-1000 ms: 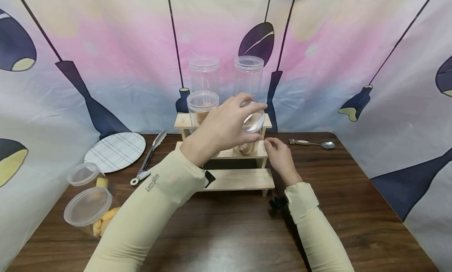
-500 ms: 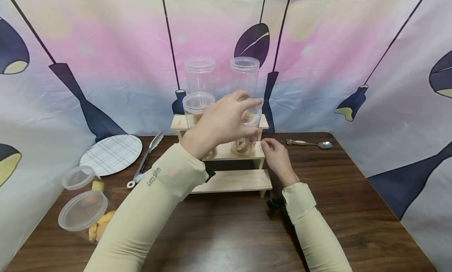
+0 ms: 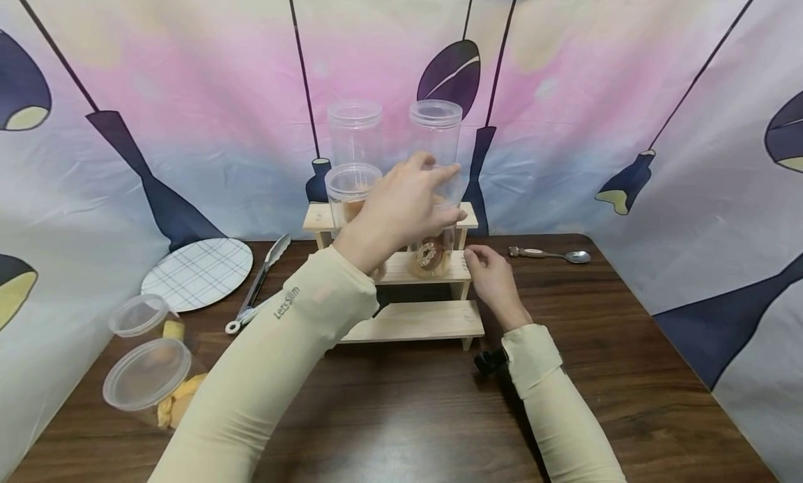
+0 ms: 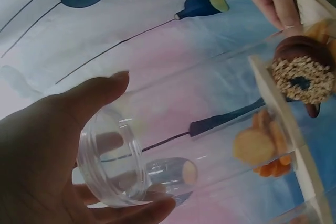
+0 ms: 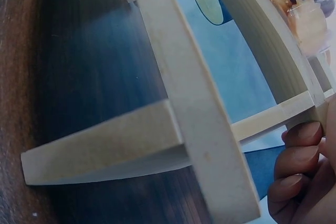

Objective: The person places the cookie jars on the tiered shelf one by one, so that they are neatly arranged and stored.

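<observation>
My left hand is around the lidded top of a clear jar, thumb on one side and fingers on the other, fairly extended. Standing upright on the middle step of a wooden rack, that jar contains a chocolate doughnut with nut topping. My right hand holds the rack's right side at the middle step, its fingers curled by the step's end in the right wrist view. Left of the hand, another jar is partly hidden by it.
Two tall clear jars, left and right, stand on the top step. At left are a checked plate, tongs and two jars, small and large. A spoon lies at right.
The doughnut jar, tilted in the earliest frame, now stands upright on the middle step. My left hand has shifted slightly up and left. The right hand has stayed at the rack's side.
</observation>
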`<action>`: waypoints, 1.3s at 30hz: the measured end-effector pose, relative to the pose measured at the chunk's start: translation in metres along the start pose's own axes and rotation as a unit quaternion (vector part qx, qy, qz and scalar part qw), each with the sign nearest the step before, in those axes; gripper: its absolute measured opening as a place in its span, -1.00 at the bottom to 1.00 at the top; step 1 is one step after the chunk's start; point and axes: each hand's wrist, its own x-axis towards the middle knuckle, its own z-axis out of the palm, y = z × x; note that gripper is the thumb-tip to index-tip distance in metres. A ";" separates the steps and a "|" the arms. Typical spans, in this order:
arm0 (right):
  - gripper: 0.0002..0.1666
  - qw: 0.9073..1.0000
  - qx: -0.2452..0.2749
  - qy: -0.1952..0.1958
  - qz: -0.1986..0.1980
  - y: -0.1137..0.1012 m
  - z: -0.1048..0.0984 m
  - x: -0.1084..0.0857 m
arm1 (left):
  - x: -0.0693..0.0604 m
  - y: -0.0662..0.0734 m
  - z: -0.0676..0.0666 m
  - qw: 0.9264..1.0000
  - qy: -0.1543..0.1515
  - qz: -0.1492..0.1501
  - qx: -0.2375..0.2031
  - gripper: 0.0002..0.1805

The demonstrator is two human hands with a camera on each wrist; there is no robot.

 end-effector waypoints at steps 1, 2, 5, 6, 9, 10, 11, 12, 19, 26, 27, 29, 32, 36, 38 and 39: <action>-0.46 1.000 -0.001 0.001 0.002 0.000 0.000 0.000 | 0.001 0.000 0.002 1.000 0.004 -0.005 0.000 -0.23; -0.46 1.000 0.001 0.002 0.003 0.000 0.000 0.000 | 0.002 0.000 0.003 1.000 0.008 -0.010 -0.001 -0.23; -0.44 1.000 -0.002 0.000 0.005 0.000 0.000 -0.001 | 0.003 0.001 0.007 1.000 0.014 -0.021 -0.004 -0.23; -0.44 1.000 -0.001 0.000 0.005 0.000 0.000 -0.001 | 0.003 0.001 0.009 1.000 0.014 -0.024 -0.005 -0.24; -0.44 1.000 -0.001 0.000 0.003 0.001 0.001 -0.001 | 0.005 0.002 0.011 0.999 0.016 -0.028 -0.006 -0.25; -0.45 1.000 -0.001 0.001 0.003 0.001 0.001 -0.001 | 0.005 0.002 0.012 0.999 0.017 -0.029 -0.006 -0.25; -0.45 1.000 -0.001 0.002 0.002 0.001 0.001 -0.001 | 0.005 0.003 0.012 0.999 0.018 -0.031 -0.004 -0.26; -0.46 1.000 -0.001 0.003 0.002 0.001 0.001 -0.001 | 0.006 0.003 0.013 0.999 0.018 -0.033 -0.004 -0.26; -0.45 1.000 -0.001 0.000 0.008 0.001 0.000 -0.001 | 0.008 0.003 0.015 0.999 0.023 -0.046 -0.010 -0.26; -0.46 1.000 0.001 -0.006 0.012 0.001 0.000 -0.001 | 0.007 0.005 0.017 0.998 0.028 -0.057 -0.016 -0.25; -0.46 1.000 0.000 -0.006 0.012 0.001 0.000 -0.001 | 0.007 0.005 0.017 0.998 0.030 -0.058 -0.015 -0.25; -0.46 1.000 0.001 -0.005 0.011 0.001 0.000 0.000 | 0.007 0.006 0.018 0.997 0.037 -0.058 -0.017 -0.26; -0.47 1.000 0.001 -0.002 0.009 0.000 0.001 0.000 | 0.006 0.006 0.019 0.997 0.044 -0.058 -0.017 -0.27; -0.45 1.000 -0.003 -0.001 0.011 0.001 0.001 0.000 | 0.005 0.007 0.019 0.997 0.044 -0.061 -0.017 -0.27; -0.44 1.000 -0.005 -0.002 0.012 0.001 0.001 0.000 | 0.005 0.006 0.019 0.997 0.042 -0.062 -0.016 -0.27; -0.44 1.000 -0.005 -0.001 0.012 0.001 0.001 0.000 | 0.005 0.006 0.019 0.997 0.041 -0.062 -0.015 -0.27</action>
